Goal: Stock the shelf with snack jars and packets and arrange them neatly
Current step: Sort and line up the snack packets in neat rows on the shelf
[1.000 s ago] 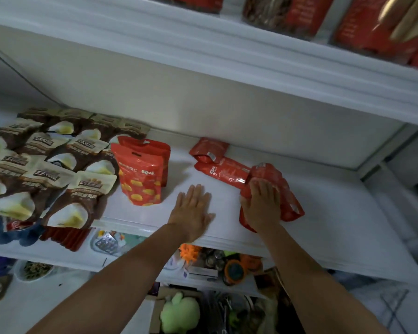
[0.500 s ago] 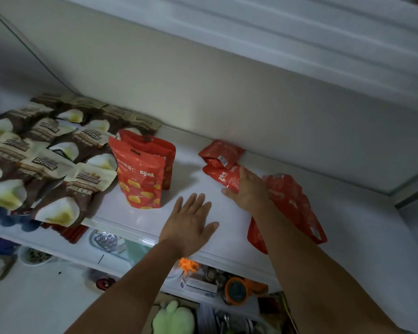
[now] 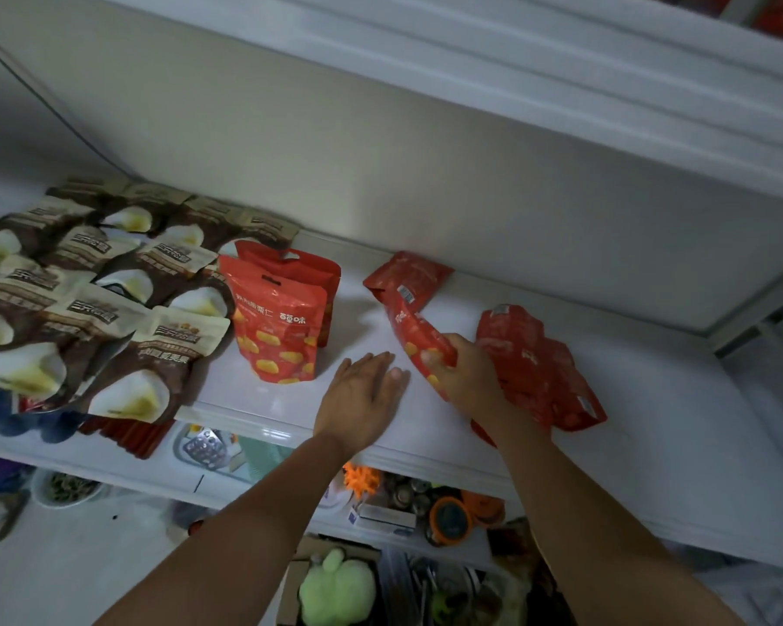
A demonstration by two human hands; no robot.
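Restocking, mid-arrangement. My right hand [image 3: 466, 377] grips a red packet [image 3: 414, 336] by its near end, near the shelf's [image 3: 661, 426] front edge. My left hand [image 3: 362, 395] lies flat and relaxed on the shelf just beside it, holding nothing. Two standing red packets [image 3: 276, 336] sit one behind the other, next to the brown packets [image 3: 87, 300] that fill the left end. Another flat red packet [image 3: 410, 277] lies at the back edge; loose red packets [image 3: 539, 368] lie heaped just right of my right hand.

Step in hand, as I judge it: standing the red ones in a row. The next move calls for turning the held packet upright, base down, beside the standing pair. The soft pouch may flop.
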